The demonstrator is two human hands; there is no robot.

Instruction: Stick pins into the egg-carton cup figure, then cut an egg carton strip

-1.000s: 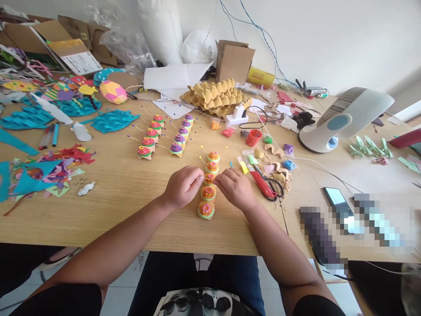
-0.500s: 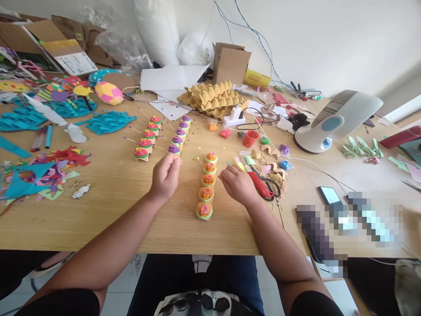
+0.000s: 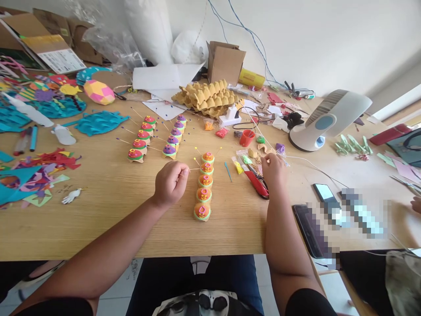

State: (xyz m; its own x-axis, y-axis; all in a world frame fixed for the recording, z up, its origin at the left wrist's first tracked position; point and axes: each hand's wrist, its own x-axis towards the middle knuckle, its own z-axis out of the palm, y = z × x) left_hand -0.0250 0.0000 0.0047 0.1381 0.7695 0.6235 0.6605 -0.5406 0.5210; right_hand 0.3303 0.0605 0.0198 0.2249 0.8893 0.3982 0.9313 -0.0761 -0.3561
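A row of orange-topped egg-carton caterpillars (image 3: 204, 181) with smiling faces and pale green rims stands in front of me. Yellow-tipped sticks rise from its far end. Just left of the row, my left hand (image 3: 173, 182) is closed, and a thin stick (image 3: 194, 169) juts from its fingertips toward the second orange bump. My right hand (image 3: 274, 171) hovers by the clay pieces with curled fingers; what they pinch, if anything, is hidden. Below it lie red-handled scissors (image 3: 256, 184). Between the row and the scissors is a small blue tool (image 3: 228, 172).
Red-topped (image 3: 140, 142) and purple-topped caterpillars (image 3: 174, 138) with blue-tipped sticks stand farther left. Egg cartons (image 3: 207, 98), a red cup (image 3: 246, 138) and a white fan (image 3: 329, 120) are behind. Phones (image 3: 327, 199) lie right, paper scraps (image 3: 42, 175) left. Another person's hand (image 3: 416, 204) shows at the right edge.
My right hand has moved right, away from the orange row, to the clay pieces, uncovering the blue tool. My left hand has shifted slightly nearer me and toward the row.
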